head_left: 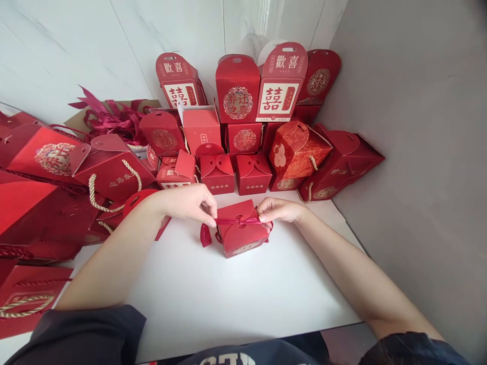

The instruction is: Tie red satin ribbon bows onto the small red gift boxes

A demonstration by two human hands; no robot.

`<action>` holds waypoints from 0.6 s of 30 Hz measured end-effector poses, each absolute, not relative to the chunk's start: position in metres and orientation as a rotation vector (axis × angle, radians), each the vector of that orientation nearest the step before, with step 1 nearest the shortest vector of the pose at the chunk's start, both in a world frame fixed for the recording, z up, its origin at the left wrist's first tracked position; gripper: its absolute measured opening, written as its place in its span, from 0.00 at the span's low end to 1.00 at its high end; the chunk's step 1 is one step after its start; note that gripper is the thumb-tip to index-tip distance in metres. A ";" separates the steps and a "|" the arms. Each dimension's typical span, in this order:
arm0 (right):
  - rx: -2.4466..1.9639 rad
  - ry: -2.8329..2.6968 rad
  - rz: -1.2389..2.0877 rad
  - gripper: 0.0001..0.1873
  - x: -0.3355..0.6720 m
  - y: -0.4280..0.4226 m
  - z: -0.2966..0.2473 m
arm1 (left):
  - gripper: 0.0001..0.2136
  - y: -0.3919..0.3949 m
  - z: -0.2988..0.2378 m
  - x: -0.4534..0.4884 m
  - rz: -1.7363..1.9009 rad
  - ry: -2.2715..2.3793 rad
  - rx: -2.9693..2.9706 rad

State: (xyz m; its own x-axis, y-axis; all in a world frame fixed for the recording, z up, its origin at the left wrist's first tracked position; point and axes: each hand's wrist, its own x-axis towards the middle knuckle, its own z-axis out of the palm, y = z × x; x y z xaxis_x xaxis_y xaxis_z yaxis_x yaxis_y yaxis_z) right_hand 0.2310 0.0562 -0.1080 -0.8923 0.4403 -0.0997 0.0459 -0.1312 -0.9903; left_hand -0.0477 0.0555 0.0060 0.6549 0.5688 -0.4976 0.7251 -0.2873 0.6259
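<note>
A small red gift box (243,238) stands on the white table (213,299) in front of me. A dark red ribbon (238,221) runs across its closed top flaps, knotted near the middle. My left hand (192,203) pinches the ribbon at the box's left top edge. My right hand (279,209) pinches the ribbon at the right top edge. One loose ribbon end (206,235) hangs down left of the box.
Many red gift boxes are stacked at the back (238,101) and piled on the left (110,170), some with rope handles. A heap of loose red ribbons (110,116) lies at the back left. A grey wall (418,152) bounds the table on the right.
</note>
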 end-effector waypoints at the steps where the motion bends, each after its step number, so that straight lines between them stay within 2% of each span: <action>1: -0.549 -1.861 2.106 0.20 0.233 0.057 -0.110 | 0.06 0.055 0.005 -0.047 -0.198 1.016 1.993; 13: -0.665 -1.672 1.926 0.20 0.238 0.062 -0.117 | 0.06 0.058 0.000 -0.047 0.054 1.187 2.136; 18: -0.675 -1.615 1.897 0.20 0.230 0.059 -0.118 | 0.12 0.063 0.011 -0.056 -0.111 1.112 2.055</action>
